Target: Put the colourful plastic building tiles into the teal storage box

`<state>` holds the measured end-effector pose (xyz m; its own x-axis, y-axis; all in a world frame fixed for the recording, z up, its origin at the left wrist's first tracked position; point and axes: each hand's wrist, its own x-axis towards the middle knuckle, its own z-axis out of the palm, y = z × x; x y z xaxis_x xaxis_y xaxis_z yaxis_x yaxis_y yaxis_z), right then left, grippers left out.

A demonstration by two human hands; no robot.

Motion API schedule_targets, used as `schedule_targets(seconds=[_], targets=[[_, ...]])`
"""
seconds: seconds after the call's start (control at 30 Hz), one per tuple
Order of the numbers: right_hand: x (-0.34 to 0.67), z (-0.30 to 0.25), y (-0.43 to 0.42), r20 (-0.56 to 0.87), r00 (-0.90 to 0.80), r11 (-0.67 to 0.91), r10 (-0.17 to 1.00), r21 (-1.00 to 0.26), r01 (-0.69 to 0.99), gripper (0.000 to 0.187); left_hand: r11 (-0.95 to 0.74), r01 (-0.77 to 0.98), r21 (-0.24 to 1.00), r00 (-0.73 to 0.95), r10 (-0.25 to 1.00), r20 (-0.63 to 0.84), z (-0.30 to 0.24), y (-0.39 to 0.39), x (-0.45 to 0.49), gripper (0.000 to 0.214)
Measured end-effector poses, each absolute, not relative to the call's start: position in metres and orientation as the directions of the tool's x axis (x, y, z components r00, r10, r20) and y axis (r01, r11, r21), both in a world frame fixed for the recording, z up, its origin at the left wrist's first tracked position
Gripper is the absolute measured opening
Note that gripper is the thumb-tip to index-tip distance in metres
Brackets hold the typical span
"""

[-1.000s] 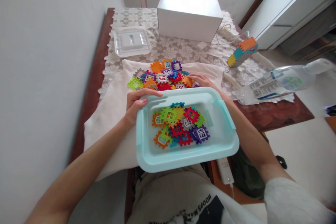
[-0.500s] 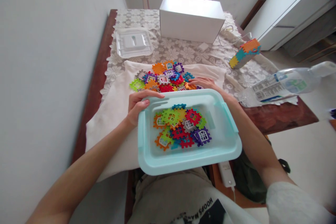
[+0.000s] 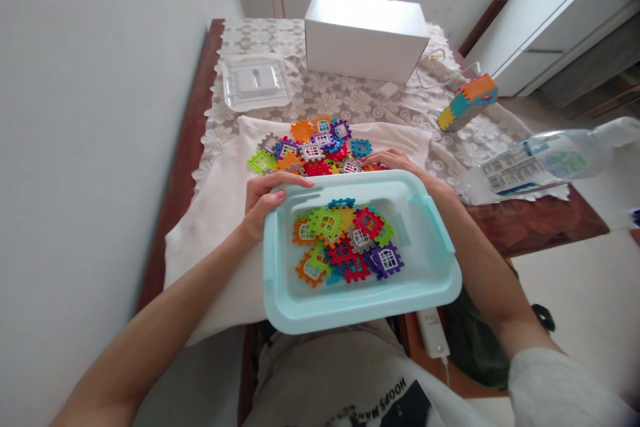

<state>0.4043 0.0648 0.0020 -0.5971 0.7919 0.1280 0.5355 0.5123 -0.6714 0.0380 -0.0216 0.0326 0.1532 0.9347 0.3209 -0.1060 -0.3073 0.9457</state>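
My left hand [image 3: 264, 199] grips the far left corner of a light blue plastic tub [image 3: 425, 260], thumb over the rim. The tub sits tilted at the table's near edge, above my lap, and holds several colourful interlocking window tiles [image 3: 345, 243]. Behind the tub's far rim, my right hand [image 3: 393, 161] lies on the white cloth [image 3: 220, 207] with fingers curled against the right edge of a heap of loose tiles [image 3: 313, 147]. Its fingertips touch orange and red pieces; the rim hides the palm.
A clear lid [image 3: 256, 80] lies at the back left on the lace tablecloth. A white box [image 3: 367, 35] stands behind. A small assembled block of tiles [image 3: 465, 101] and a lying plastic bottle [image 3: 540, 160] are at right. A wall runs along the left.
My right hand has drawn back slightly toward the tub's far rim, dragging tiles with it; a blue tile now lies uncovered beyond its fingers. The left hand and tub stay still.
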Motion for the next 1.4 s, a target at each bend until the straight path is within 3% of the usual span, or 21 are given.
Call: schedule_targets(seconds=[0.2,0.43,0.53,0.6,0.67,0.73,0.9,1.03,1.13,1.27,1.4], targets=[[0.403,-0.004,0.068,0.211,-0.599,0.569,0.772,-0.649,0.505,0.044,-0.319,-0.084,0.944,0.13,0.936,0.328,0.027,-0.022,0.036,0.036],[0.401,-0.012,0.069,0.3,-0.409,0.476,0.862,-0.756,0.449,0.033,-0.323,-0.07,0.944,0.14,0.933,0.33,0.033,-0.023,0.038,0.034],[0.393,-0.007,0.067,0.362,-0.259,0.431,0.895,-0.85,0.302,0.036,-0.328,-0.068,0.942,0.147,0.931,0.334,0.034,-0.023,0.038,0.034],[0.388,0.001,0.064,0.358,-0.174,0.38,0.917,-0.918,0.114,0.039,-0.325,-0.075,0.943,0.149,0.931,0.333,0.033,-0.023,0.037,0.035],[0.387,0.012,0.058,0.345,-0.168,0.337,0.924,-0.939,-0.076,0.045,-0.321,-0.079,0.944,0.148,0.932,0.33,0.032,-0.023,0.037,0.037],[0.391,0.021,0.05,0.324,-0.222,0.296,0.92,-0.943,-0.152,0.055,-0.327,-0.079,0.942,0.146,0.931,0.335,0.032,-0.023,0.037,0.037],[0.399,0.029,0.039,0.212,-0.536,0.251,0.817,-0.968,0.0,0.08,-0.307,-0.085,0.948,0.142,0.938,0.317,0.03,-0.023,0.037,0.04],[0.392,0.025,0.043,0.162,-0.413,0.229,0.896,-0.966,0.119,0.1,-0.311,-0.089,0.946,0.139,0.937,0.321,0.029,-0.023,0.036,0.041],[0.388,0.017,0.053,0.208,-0.317,0.303,0.925,-0.909,0.287,0.078,-0.308,-0.075,0.948,0.137,0.939,0.316,0.028,-0.023,0.035,0.038],[0.392,-0.003,0.067,0.151,-0.396,0.393,0.906,-0.649,0.651,0.077,-0.326,-0.072,0.943,0.136,0.933,0.333,0.028,-0.023,0.035,0.038],[0.397,-0.011,0.073,0.059,-0.539,0.463,0.84,-0.596,0.656,0.055,-0.333,-0.104,0.937,0.152,0.926,0.346,0.026,-0.021,0.035,0.036]])
